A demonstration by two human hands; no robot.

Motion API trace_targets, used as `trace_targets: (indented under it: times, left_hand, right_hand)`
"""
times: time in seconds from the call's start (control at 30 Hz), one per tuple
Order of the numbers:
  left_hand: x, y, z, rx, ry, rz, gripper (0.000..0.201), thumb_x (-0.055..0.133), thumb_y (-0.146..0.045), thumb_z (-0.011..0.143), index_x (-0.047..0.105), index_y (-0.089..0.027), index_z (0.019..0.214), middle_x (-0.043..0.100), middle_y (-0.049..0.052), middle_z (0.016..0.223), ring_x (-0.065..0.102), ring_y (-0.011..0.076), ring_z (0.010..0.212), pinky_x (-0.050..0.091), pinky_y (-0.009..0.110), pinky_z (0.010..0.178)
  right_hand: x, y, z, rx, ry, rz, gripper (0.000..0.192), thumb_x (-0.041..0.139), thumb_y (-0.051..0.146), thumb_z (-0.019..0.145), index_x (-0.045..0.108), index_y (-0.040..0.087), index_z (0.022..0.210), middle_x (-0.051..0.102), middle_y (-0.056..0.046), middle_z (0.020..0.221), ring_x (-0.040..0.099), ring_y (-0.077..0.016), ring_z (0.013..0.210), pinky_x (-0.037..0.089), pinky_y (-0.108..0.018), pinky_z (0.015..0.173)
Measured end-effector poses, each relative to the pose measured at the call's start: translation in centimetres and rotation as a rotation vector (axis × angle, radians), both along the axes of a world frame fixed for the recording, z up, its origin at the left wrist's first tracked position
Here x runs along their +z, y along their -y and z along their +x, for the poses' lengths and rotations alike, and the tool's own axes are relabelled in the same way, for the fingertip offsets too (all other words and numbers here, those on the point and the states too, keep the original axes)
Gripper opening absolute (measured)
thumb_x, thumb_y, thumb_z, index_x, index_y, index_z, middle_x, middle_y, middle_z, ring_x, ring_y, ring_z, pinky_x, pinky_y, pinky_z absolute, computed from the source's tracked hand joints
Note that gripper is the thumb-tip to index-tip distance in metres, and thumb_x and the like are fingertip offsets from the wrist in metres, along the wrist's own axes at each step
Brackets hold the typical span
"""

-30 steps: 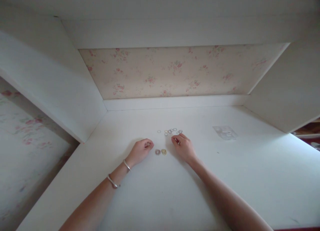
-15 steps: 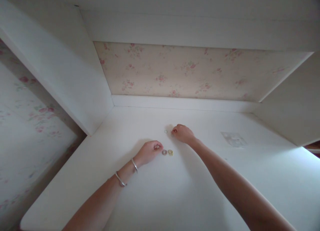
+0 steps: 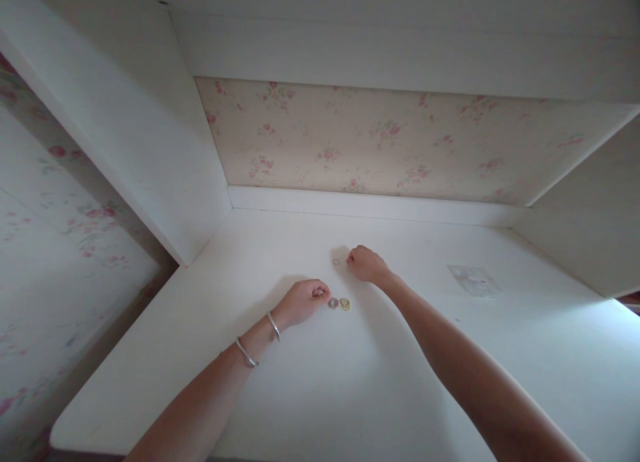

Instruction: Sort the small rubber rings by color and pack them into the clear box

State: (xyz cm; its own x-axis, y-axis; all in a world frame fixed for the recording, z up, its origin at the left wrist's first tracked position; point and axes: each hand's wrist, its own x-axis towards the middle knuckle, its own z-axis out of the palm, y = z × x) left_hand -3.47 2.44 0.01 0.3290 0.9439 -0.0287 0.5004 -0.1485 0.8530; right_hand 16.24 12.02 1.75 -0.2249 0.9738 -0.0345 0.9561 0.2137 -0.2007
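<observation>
Reached farther back since a second ago: right hand now over the spot where the loose rings lay, hiding all but one ring just left of its fingertips. Curled, knuckles up, fingers bunched at the counter; cannot tell whether anything is pinched. Left hand much where it was, closed in a loose fist, thumb and forefinger pressed together on something too small to make out. Just right of that fist, two little stacks side by side on the counter: grey stack nearest the fingers, yellow stack touching or nearly touching it. Two bangles on left wrist and forearm. Farther right, well apart from both hands, clear bag lying flat. Behind, floral back panel between white side walls.
</observation>
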Motion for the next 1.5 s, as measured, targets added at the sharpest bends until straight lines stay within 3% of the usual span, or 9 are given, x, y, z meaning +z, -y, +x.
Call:
trace_targets:
  times: [0.17,0.3,0.43,0.6,0.93,1.27,1.5]
  left_hand:
    - [-0.2,-0.1,-0.1,0.002,0.024,-0.025,0.031,0.05,-0.04,0.079,0.067,-0.015,0.087,0.065,0.002,0.074,0.056,0.0136,0.065,0.038,0.022,0.057]
    - [-0.2,-0.2,0.0,0.003,0.021,-0.012,0.031,0.051,-0.041,0.079,0.067,-0.016,0.087,0.066,0.002,0.076,0.057,0.0146,0.068,0.04,0.023,0.06]
    - [-0.1,-0.2,0.1,0.001,0.024,-0.021,0.032,0.049,-0.042,0.08,0.066,-0.016,0.087,0.067,0.002,0.08,0.06,0.016,0.074,0.043,0.024,0.066]
    - [0.2,-0.1,0.1,-0.017,0.036,-0.007,0.029,0.049,-0.039,0.08,0.066,-0.017,0.085,0.068,0.003,0.083,0.061,0.0167,0.077,0.044,0.025,0.07]
    - [0.8,0.0,0.2,0.005,0.02,-0.01,0.028,0.049,-0.038,0.08,0.067,-0.017,0.086,0.069,0.003,0.085,0.062,0.0173,0.079,0.044,0.026,0.072]
    - [0.7,0.0,0.3,0.011,0.032,-0.013,0.029,0.051,-0.039,0.079,0.066,-0.016,0.087,0.069,0.003,0.085,0.061,0.0174,0.078,0.044,0.026,0.072]
    - [0.5,-0.1,0.2,0.004,0.031,-0.028,0.029,0.051,-0.04,0.079,0.066,-0.016,0.087,0.069,0.003,0.085,0.061,0.0173,0.078,0.044,0.026,0.072]
  right_hand:
    - [1.0,0.9,1.2,0.038,-0.103,0.092,0.025,0.042,0.024,0.089,0.066,0.017,0.088,0.062,-0.01,0.098,0.059,-0.0158,0.086,0.04,-0.024,0.074]
    - [1.2,3.8,2.0,0.097,-0.257,0.207,0.024,0.04,0.026,0.091,0.062,0.017,0.089,0.059,-0.006,0.092,0.056,-0.0126,0.079,0.039,-0.023,0.071]
    - [0.2,8.4,2.3,0.241,-0.415,0.22,0.023,0.039,0.027,0.093,0.06,0.019,0.091,0.057,-0.005,0.091,0.055,-0.0126,0.08,0.041,-0.023,0.071]
    - [-1.7,11.8,2.4,0.287,-0.381,0.175,0.025,0.036,0.028,0.094,0.06,0.021,0.096,0.057,-0.004,0.092,0.057,-0.0113,0.074,0.043,-0.023,0.068]
    - [-2.8,11.8,2.3,0.326,-0.287,0.211,0.026,0.037,0.029,0.094,0.062,0.022,0.099,0.058,-0.004,0.092,0.059,-0.0116,0.073,0.044,-0.023,0.068]
    - [-2.2,12.1,2.1,0.325,-0.31,0.201,0.029,0.035,0.031,0.094,0.063,0.023,0.097,0.059,-0.003,0.09,0.058,-0.0104,0.073,0.042,-0.021,0.067]
    - [-2.4,11.7,2.5,0.177,-0.389,0.244,0.028,0.039,0.032,0.092,0.064,0.021,0.088,0.06,-0.003,0.083,0.056,-0.0102,0.068,0.041,-0.02,0.064]
